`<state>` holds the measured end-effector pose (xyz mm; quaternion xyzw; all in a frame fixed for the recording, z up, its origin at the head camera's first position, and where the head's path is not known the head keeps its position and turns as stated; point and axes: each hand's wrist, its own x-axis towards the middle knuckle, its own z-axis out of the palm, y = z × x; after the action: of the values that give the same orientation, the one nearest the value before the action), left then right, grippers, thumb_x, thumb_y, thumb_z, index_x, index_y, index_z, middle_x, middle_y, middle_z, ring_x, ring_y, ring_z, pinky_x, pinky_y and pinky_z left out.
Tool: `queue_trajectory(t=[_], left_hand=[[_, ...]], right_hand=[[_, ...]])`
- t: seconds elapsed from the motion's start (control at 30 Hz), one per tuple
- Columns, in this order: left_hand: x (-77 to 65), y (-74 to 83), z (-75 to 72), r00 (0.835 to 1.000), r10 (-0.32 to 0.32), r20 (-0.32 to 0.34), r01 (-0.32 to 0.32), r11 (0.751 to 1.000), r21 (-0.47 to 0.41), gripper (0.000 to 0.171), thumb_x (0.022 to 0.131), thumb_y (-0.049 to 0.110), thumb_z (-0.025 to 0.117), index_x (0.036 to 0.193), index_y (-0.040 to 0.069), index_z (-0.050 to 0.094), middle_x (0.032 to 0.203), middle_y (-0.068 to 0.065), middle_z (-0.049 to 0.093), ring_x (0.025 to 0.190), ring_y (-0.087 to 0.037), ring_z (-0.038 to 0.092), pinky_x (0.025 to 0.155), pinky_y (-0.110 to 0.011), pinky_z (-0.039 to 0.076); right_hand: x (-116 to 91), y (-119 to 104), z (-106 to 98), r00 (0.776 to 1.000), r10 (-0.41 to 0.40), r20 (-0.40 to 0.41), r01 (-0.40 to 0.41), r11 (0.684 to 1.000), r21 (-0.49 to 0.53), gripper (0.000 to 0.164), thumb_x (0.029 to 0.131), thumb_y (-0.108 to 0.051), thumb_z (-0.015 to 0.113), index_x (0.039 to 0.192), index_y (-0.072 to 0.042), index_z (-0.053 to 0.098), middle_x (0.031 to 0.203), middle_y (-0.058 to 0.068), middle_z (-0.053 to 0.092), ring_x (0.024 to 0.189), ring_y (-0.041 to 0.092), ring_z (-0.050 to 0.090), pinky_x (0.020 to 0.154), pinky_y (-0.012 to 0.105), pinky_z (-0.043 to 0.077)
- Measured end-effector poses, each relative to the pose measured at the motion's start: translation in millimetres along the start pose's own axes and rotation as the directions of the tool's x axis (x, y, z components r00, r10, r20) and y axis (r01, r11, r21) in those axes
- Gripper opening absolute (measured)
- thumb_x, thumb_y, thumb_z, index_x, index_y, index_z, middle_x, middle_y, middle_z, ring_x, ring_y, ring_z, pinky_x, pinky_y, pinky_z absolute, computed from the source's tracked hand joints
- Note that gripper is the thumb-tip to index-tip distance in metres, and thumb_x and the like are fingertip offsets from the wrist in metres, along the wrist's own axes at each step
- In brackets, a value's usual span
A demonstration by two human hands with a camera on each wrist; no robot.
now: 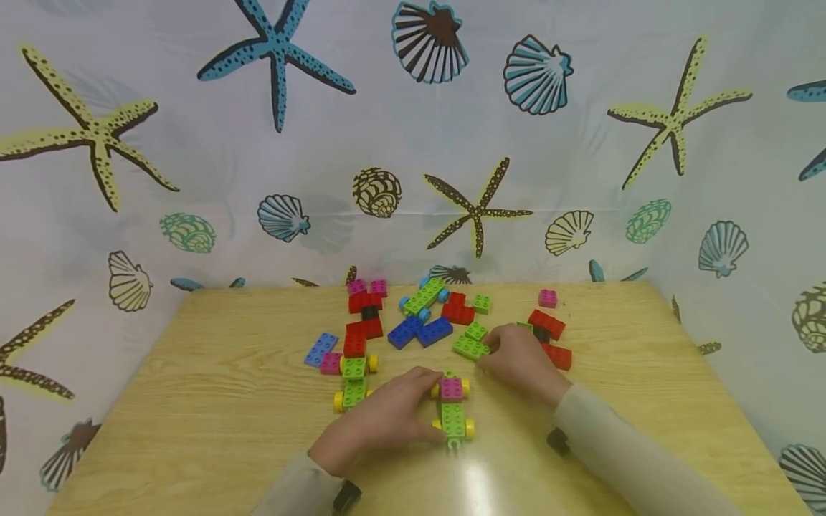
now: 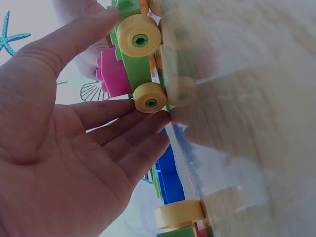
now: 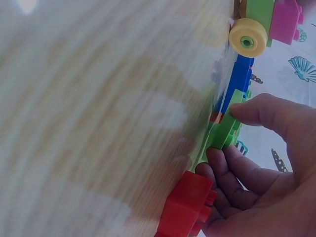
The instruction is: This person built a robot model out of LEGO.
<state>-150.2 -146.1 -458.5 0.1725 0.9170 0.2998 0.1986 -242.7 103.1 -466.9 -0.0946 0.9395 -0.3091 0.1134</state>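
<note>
My left hand (image 1: 393,412) holds a toy car (image 1: 453,419) on the table, thumb toward its near end and fingertips by a wheel at the far end. The car has a green base, yellow wheels and a pink brick (image 2: 114,72) on top. Farther right, my right hand (image 1: 518,362) pinches a flat green brick (image 3: 224,129) between thumb and fingers, low over the table. A smaller green brick (image 1: 476,330) lies just beyond it. Beside the right fingers in the right wrist view is a red brick (image 3: 185,205).
Left of my left hand stands another yellow-wheeled car (image 1: 354,393). Blue bricks (image 1: 434,331), red bricks (image 1: 458,309) and a green car base with blue wheels (image 1: 424,297) lie farther back. Red and black pieces (image 1: 547,322) sit beyond the right hand. A patterned cloth hangs behind the table (image 1: 226,401).
</note>
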Motion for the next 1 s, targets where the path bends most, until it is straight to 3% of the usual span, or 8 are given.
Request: queue_trajectory(t=[0.33, 0.47, 0.53, 0.63, 0.77, 0.87, 1.0], left_hand=[[2.3, -0.8, 2.1, 1.000, 0.007, -0.006, -0.007, 1.000, -0.004, 0.097, 0.093, 0.048, 0.091, 0.171, 0.012, 0.046, 0.175, -0.008, 0.049, 0.162, -0.035, 0.049, 0.133, -0.059, 0.043], [3.4, -0.9, 1.0, 0.998, 0.025, -0.063, -0.026, 1.000, -0.011, 0.091, 0.096, 0.047, 0.088, 0.169, 0.010, 0.048, 0.173, -0.010, 0.051, 0.160, -0.036, 0.051, 0.131, -0.059, 0.046], [4.0, 0.9, 0.0, 0.992, 0.018, -0.124, -0.022, 0.999, -0.026, 0.087, 0.098, 0.045, 0.087, 0.167, 0.008, 0.051, 0.171, -0.011, 0.054, 0.158, -0.038, 0.053, 0.129, -0.061, 0.048], [4.2, 8.0, -1.0, 0.973, -0.038, -0.229, 0.023, 0.997, -0.071, 0.079, 0.100, 0.044, 0.085, 0.165, 0.010, 0.054, 0.170, -0.012, 0.055, 0.159, -0.039, 0.052, 0.127, -0.064, 0.049], [4.5, 19.0, 0.5, 0.927, -0.109, -0.359, 0.067, 0.989, -0.129, 0.072, 0.100, 0.044, 0.085, 0.161, 0.015, 0.060, 0.168, -0.012, 0.058, 0.160, -0.041, 0.050, 0.126, -0.068, 0.048], [5.5, 23.2, 2.6, 0.900, -0.108, -0.422, 0.057, 0.990, -0.131, 0.068, 0.100, 0.043, 0.086, 0.158, 0.015, 0.064, 0.161, -0.012, 0.065, 0.155, -0.041, 0.056, 0.122, -0.068, 0.051], [7.9, 25.3, 6.0, 0.883, -0.100, -0.459, 0.051, 0.992, -0.118, 0.067, 0.099, 0.041, 0.087, 0.154, 0.011, 0.066, 0.150, -0.012, 0.071, 0.143, -0.039, 0.065, 0.118, -0.064, 0.056]], right_hand=[[-16, -3, -3, 1.000, 0.003, -0.029, -0.001, 0.998, 0.070, 0.038, 0.096, -0.024, 0.083, 0.131, -0.010, 0.081, 0.123, 0.007, 0.079, 0.107, 0.024, 0.066, 0.103, 0.047, 0.062], [-24, -8, -5, 1.000, 0.007, -0.029, -0.004, 0.995, 0.103, 0.038, 0.098, -0.026, 0.084, 0.133, -0.013, 0.081, 0.125, 0.005, 0.078, 0.110, 0.024, 0.067, 0.103, 0.046, 0.062], [-29, -11, -5, 0.999, 0.007, -0.034, -0.003, 0.993, 0.118, 0.039, 0.097, -0.027, 0.084, 0.133, -0.013, 0.081, 0.128, 0.005, 0.079, 0.111, 0.023, 0.068, 0.103, 0.047, 0.062], [-39, -17, -5, 0.999, 0.004, -0.049, 0.003, 0.989, 0.146, 0.040, 0.095, -0.028, 0.085, 0.131, -0.013, 0.082, 0.129, 0.005, 0.078, 0.113, 0.024, 0.069, 0.104, 0.048, 0.062], [-50, -26, -2, 0.997, -0.011, -0.077, 0.025, 0.984, 0.179, 0.038, 0.093, -0.028, 0.087, 0.128, -0.012, 0.082, 0.128, 0.006, 0.079, 0.114, 0.024, 0.070, 0.104, 0.049, 0.063], [-54, -31, 1, 0.995, -0.026, -0.092, 0.044, 0.979, 0.199, 0.037, 0.092, -0.027, 0.088, 0.125, -0.011, 0.082, 0.125, 0.006, 0.080, 0.112, 0.024, 0.072, 0.101, 0.047, 0.065], [-56, -37, 6, 0.995, -0.027, -0.093, 0.046, 0.978, 0.204, 0.035, 0.092, -0.026, 0.089, 0.123, -0.010, 0.082, 0.117, 0.006, 0.080, 0.106, 0.022, 0.073, 0.096, 0.043, 0.066]])
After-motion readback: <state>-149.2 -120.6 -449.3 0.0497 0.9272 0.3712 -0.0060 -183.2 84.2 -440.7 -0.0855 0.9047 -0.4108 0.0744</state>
